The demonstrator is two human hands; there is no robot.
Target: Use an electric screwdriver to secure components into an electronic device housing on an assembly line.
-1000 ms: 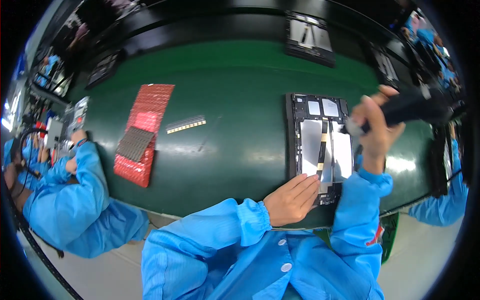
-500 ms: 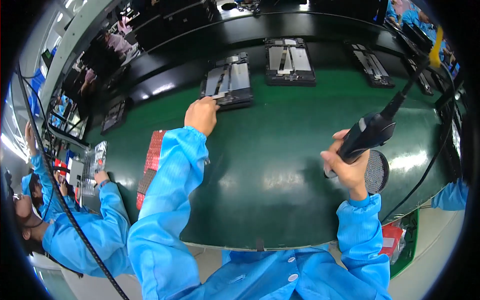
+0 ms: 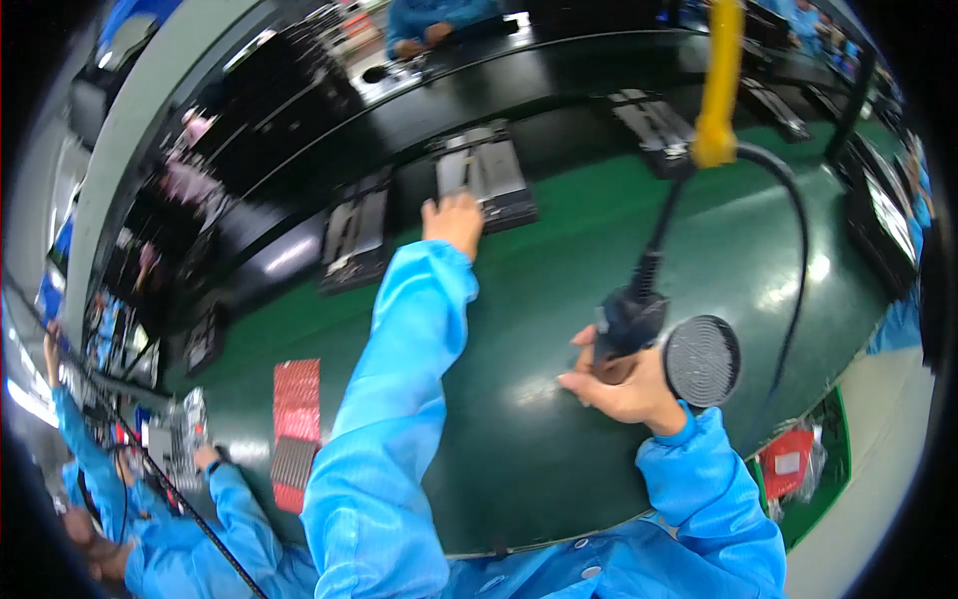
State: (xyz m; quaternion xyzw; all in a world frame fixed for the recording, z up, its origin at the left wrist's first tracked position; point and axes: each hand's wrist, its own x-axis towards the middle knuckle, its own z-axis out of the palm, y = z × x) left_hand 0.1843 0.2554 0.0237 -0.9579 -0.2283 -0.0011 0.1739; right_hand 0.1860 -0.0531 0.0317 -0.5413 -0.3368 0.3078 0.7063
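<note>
My left hand (image 3: 455,225) reaches forward, its fingers closed on the near edge of an opened tablet (image 3: 504,180) with grey battery panels and a black frame. My right hand (image 3: 629,387) is closed around a black electric screwdriver (image 3: 631,321), held over the green bench mat. A cable runs up from its top to a yellow hanger (image 3: 715,130); the bit end is hidden. Just right of that hand lies a round dark dish (image 3: 703,361) with a ringed, dotted surface. Another opened tablet (image 3: 357,232) lies left of the one I touch.
More opened tablets (image 3: 654,128) line the dark strip at the back. Red bubble wrap (image 3: 297,394) with a brown ribbed piece (image 3: 293,461) lies left of my arm. Below right stands a green bin (image 3: 833,469) with red bags. A co-worker in blue (image 3: 210,544) sits at left.
My view has turned. My left hand has gone from one opened tablet to its neighbour on the right. My right hand keeps the screwdriver, now slightly left and lower in view.
</note>
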